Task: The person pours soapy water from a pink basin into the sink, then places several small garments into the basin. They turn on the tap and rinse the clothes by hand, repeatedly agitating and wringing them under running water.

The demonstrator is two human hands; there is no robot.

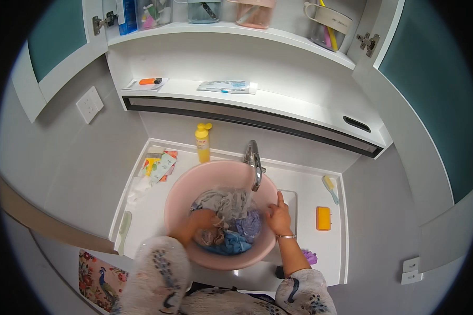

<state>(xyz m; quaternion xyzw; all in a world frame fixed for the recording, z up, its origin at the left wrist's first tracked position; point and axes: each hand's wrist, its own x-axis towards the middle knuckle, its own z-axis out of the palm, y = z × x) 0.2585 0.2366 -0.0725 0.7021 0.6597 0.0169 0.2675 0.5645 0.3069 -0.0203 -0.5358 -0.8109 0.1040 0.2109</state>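
A round pink plastic basin stands over the sink, holding water and wet laundry. In it lie a grey cloth, a bluish-purple piece, a blue garment and a brownish one. My left hand reaches down among the cloths, its fingers smeared and partly hidden. At the basin's right rim is my right hand, thumb on the inner side and index finger stretched along the outside; its other fingers barely show. A chrome faucet arches over the basin's far edge, with water running into it.
A yellow bottle stands behind the basin. Sachets and a pale green brush lie left; an orange soap bar and another brush lie right. Above, a shelf holds a toothpaste tube, between open cabinet doors.
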